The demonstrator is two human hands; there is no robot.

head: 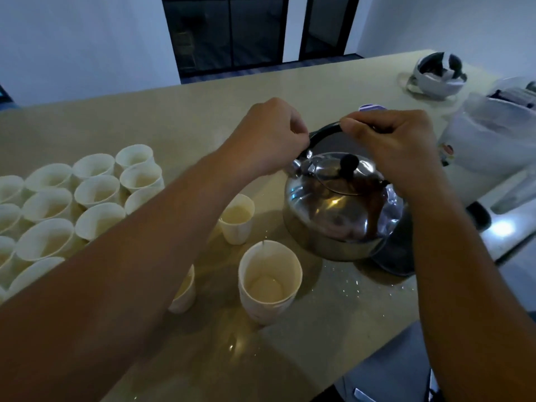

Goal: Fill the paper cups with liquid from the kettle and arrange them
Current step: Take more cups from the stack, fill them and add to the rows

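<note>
Both hands are up on the kettle's (342, 210) black handle (324, 132), left hand (269, 134) curled round its left end and right hand (397, 146) wrapped over the top, with the kettle at the right of the bench (203, 111) on or just above a dark base. A big cluster of cups (72, 198) is packed together at the left, most showing pale liquid. Three more cups stand apart near the kettle — far (237, 217), near (269, 288) and one (182, 291) half hidden under the left arm — all holding liquid, so I'd say pouring is nearly done and these three want arranging.
</note>
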